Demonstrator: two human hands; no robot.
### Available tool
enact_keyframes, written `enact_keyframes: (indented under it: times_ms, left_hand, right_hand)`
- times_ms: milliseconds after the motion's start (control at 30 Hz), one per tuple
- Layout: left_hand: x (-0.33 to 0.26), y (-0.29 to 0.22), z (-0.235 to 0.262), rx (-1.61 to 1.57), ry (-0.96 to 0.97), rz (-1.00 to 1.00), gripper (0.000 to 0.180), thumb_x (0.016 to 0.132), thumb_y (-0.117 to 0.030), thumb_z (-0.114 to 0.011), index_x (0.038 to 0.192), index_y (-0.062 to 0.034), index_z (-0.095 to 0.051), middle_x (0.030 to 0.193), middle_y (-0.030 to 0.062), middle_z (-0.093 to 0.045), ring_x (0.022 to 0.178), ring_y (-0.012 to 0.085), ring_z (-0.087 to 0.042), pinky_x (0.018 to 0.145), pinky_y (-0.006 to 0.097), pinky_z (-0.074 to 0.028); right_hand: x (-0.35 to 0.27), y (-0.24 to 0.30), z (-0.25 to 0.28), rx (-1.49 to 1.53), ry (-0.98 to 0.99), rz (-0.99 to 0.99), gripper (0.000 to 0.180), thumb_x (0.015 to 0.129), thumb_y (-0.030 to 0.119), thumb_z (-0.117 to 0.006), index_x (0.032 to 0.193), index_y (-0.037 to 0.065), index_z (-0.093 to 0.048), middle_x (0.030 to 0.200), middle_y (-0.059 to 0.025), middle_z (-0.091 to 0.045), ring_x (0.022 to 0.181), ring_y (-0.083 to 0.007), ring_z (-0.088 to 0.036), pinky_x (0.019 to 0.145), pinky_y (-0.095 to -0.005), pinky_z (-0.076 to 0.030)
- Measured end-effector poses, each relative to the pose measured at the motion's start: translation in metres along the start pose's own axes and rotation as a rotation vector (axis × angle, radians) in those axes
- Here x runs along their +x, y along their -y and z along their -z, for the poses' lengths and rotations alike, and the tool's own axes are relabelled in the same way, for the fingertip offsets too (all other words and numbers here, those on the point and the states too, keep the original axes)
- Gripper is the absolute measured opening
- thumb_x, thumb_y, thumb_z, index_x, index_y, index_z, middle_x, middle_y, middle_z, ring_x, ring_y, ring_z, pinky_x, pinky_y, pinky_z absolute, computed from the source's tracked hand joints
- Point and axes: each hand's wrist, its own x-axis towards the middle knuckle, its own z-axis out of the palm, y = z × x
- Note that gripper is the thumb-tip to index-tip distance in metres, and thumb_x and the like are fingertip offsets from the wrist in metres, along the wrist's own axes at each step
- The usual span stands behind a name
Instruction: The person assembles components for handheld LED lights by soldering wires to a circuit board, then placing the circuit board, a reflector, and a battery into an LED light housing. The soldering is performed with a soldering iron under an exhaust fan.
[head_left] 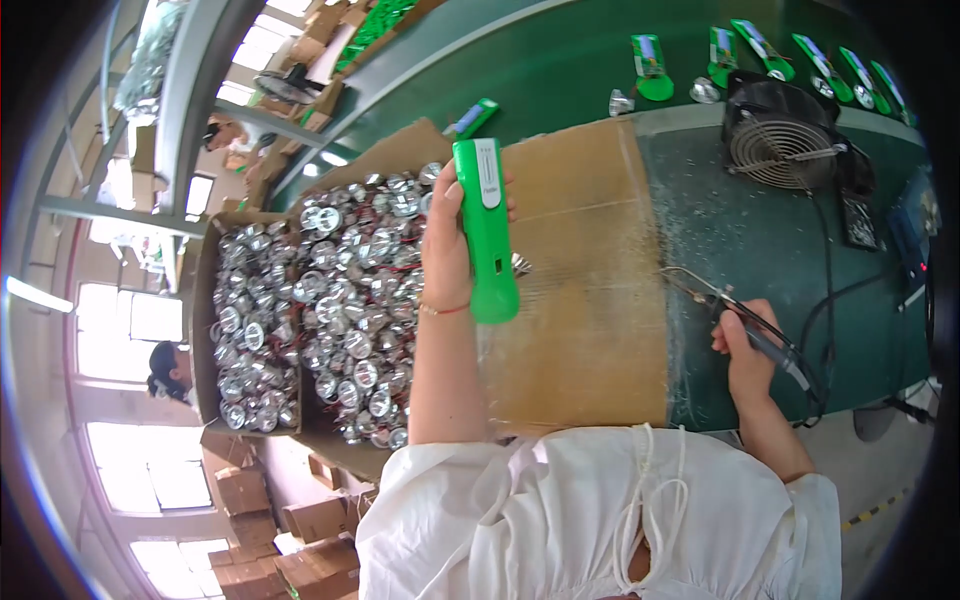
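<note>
My left hand (446, 245) is wrapped round a bright green flashlight body (492, 270) with a white switch panel, held upright over the cardboard sheet (590, 330). A small silver reflector cup (520, 265) shows just beside the body; whether it is joined to it I cannot tell. Down at the right, my right hand (748, 350) grips a soldering iron (770, 348) with a dark handle and cable. The iron's tip points up and left, near the cardboard's right edge, apart from the flashlight.
Cardboard boxes (300, 385) full of silver reflector cups with red wires stand at the left. A black fan (785, 140) sits at the back right. Several green flashlight halves (652, 75) lie along the far green surface. Solder bits litter the green mat (710, 200).
</note>
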Motion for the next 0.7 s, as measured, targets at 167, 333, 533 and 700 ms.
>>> enact_keyframes:
  times_ms: [167,333,533,700]
  left_hand:
    - [0.003,-0.015,0.003,-0.245,0.041,-0.052,0.041,0.089,-0.037,-0.039,0.118,-0.0078,-0.041,0.102,0.0137,-0.054,0.078,0.0193,-0.055,0.066,0.031,-0.047]
    - [0.002,-0.020,0.002,-0.200,0.041,-0.089,0.039,0.089,-0.035,-0.040,0.119,-0.0098,-0.040,0.103,0.0135,-0.053,0.080,0.0196,-0.054,0.069,0.032,-0.047]
    - [0.005,-0.013,0.002,-0.192,0.054,-0.085,0.041,0.088,-0.028,-0.047,0.123,-0.0089,-0.036,0.106,0.0126,-0.052,0.085,0.0188,-0.054,0.075,0.033,-0.046]
    - [0.011,-0.005,-0.002,-0.180,0.036,-0.066,0.043,0.087,-0.027,-0.048,0.124,-0.0081,-0.035,0.106,0.0120,-0.054,0.087,0.0181,-0.054,0.077,0.032,-0.046]
  right_hand:
    - [-0.001,-0.004,0.002,-0.018,0.007,0.052,0.013,0.081,0.013,-0.059,0.083,0.003,-0.051,0.063,-0.0039,-0.056,0.051,-0.0067,-0.051,0.047,-0.0177,-0.040]
    - [-0.001,-0.006,-0.001,-0.052,0.018,0.071,0.015,0.083,0.017,-0.058,0.082,0.005,-0.050,0.062,-0.0037,-0.055,0.049,-0.0072,-0.049,0.046,-0.0181,-0.038]
    - [-0.001,-0.002,-0.001,-0.031,0.030,0.040,0.013,0.082,0.012,-0.059,0.084,0.003,-0.050,0.063,-0.0048,-0.056,0.051,-0.0070,-0.051,0.047,-0.0183,-0.041]
    - [-0.001,-0.002,0.001,-0.034,0.030,0.026,0.013,0.082,0.012,-0.059,0.084,0.002,-0.050,0.063,-0.0051,-0.056,0.051,-0.0072,-0.051,0.047,-0.0184,-0.041]
